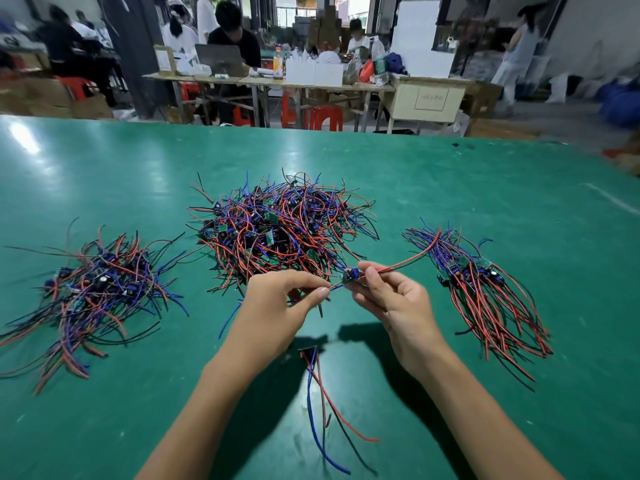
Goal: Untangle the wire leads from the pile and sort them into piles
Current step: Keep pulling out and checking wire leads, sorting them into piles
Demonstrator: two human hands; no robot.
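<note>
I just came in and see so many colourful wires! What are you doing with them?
A person is sorting wire leads on a green table. Both hands hold one lead up just in front of the big tangled pile: the left hand pinches its wires, the right hand pinches it by its little board. A neat pile lies to the right, a messier pile to the left, and a few leads lie between the arms.

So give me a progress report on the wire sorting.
Done: two sorted groups, a loose left pile and a neatly aligned right pile, plus a few leads near the table edge. In hand: the left hand and right hand pinch one lead with its small board. Left: the big tangled centre pile, clearly the largest.
</note>
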